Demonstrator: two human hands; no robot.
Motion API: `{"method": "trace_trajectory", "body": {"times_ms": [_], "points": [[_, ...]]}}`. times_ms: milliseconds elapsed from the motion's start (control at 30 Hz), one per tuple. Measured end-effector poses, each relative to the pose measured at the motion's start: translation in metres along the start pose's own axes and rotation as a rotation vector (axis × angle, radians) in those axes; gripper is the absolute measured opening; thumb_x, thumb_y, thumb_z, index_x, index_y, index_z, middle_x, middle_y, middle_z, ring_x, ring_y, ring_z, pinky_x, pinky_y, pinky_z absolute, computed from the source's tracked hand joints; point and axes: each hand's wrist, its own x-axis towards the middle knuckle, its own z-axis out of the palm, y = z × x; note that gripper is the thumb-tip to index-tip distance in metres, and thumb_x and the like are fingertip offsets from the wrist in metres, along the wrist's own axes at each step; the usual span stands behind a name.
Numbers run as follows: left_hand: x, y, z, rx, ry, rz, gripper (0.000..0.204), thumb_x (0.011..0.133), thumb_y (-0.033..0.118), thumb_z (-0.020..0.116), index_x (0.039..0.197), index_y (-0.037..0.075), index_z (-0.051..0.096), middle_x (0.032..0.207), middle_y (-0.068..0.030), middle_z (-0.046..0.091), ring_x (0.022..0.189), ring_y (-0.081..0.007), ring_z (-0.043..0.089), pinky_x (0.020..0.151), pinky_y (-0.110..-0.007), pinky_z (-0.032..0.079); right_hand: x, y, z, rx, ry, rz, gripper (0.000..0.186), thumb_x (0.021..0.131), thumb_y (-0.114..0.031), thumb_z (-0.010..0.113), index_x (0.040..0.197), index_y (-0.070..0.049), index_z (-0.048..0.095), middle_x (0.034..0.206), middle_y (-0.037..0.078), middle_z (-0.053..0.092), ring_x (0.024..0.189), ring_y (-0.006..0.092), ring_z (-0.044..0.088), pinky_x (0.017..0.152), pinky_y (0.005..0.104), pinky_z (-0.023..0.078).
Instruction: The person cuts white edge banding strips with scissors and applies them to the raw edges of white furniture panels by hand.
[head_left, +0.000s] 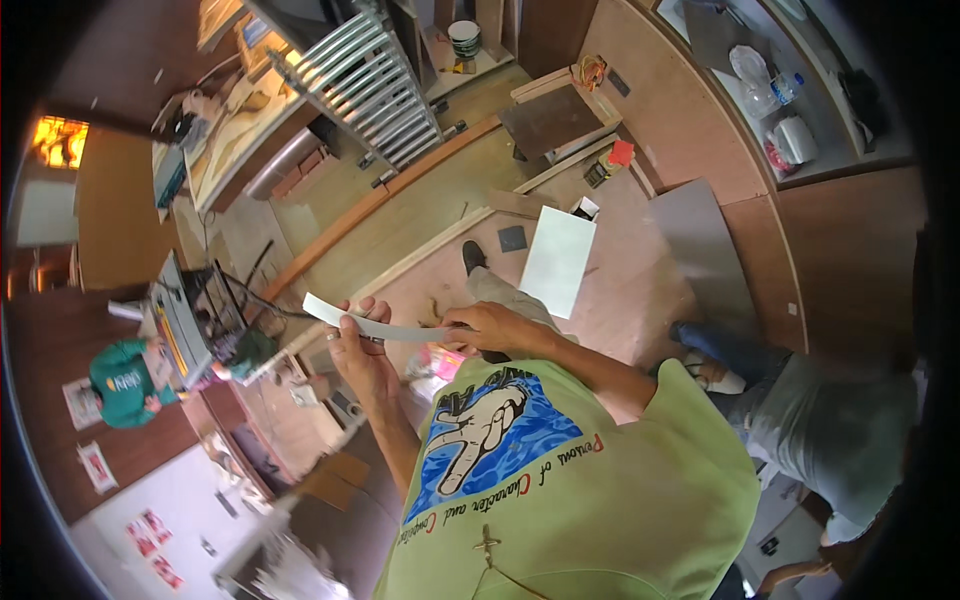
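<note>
I hold a thin white strip [385,327], slightly bowed, in front of my chest with both hands. My left hand [358,350] pinches it near the middle, and the strip's free end sticks out up and to the left. My right hand [488,327] grips its right end with the fingers closed over it. Below the hands are my green printed shirt [560,480] and, beyond them, my leg and black shoe [472,256] on the brown floor.
A white panel [557,260] and a grey sheet [700,250] lie on the floor ahead. A person in a grey top [830,440] crouches at my right. A bench machine [190,320] and a person in green [120,380] are at left. A metal rack [375,85] stands farther off.
</note>
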Motion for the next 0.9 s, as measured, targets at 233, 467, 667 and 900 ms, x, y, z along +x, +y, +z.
{"method": "trace_trajectory", "body": {"times_ms": [233,467,667,900], "points": [[0.156,0.030,0.058,0.069,-0.155,-0.044,0.030,0.097,0.021,0.052,0.119,0.003,0.044,0.104,-0.0157,0.061,0.097,-0.0272,0.062,0.093,-0.045,0.049,0.135,-0.007,-0.088,-0.039,0.124,-0.099,0.029,0.083,-0.034,0.065,0.096,-0.008,0.062,0.088,0.014,0.064,0.087,0.0326,0.062,0.076,0.0436,0.046],[0.232,0.043,0.092,0.066,-0.109,-0.005,0.033,0.097,0.020,0.052,0.121,0.001,0.041,0.107,-0.0170,0.058,0.100,-0.0287,0.060,0.095,-0.046,0.047,0.210,-0.032,-0.158,-0.223,0.190,-0.221,0.028,0.082,-0.032,0.067,0.096,-0.008,0.063,0.089,0.012,0.063,0.093,0.0308,0.061,0.083,0.0407,0.044],[0.261,0.035,0.105,0.166,-0.121,-0.075,0.029,0.098,0.019,0.050,0.118,0.002,0.039,0.104,-0.0180,0.056,0.097,-0.0290,0.060,0.093,-0.046,0.048,0.208,-0.061,-0.200,0.083,0.391,-0.270,0.025,0.083,-0.025,0.067,0.101,-0.009,0.064,0.097,0.010,0.064,0.094,0.0275,0.060,0.082,0.0387,0.045],[0.303,0.041,0.120,0.229,-0.275,-0.080,0.032,0.096,0.021,0.053,0.120,0.003,0.042,0.106,-0.0194,0.059,0.099,-0.0308,0.061,0.092,-0.045,0.049,0.179,-0.233,-0.238,0.857,0.089,-1.105,0.022,0.085,-0.005,0.064,0.107,-0.006,0.066,0.095,0.008,0.066,0.091,0.0203,0.062,0.082,0.0341,0.048]]}}
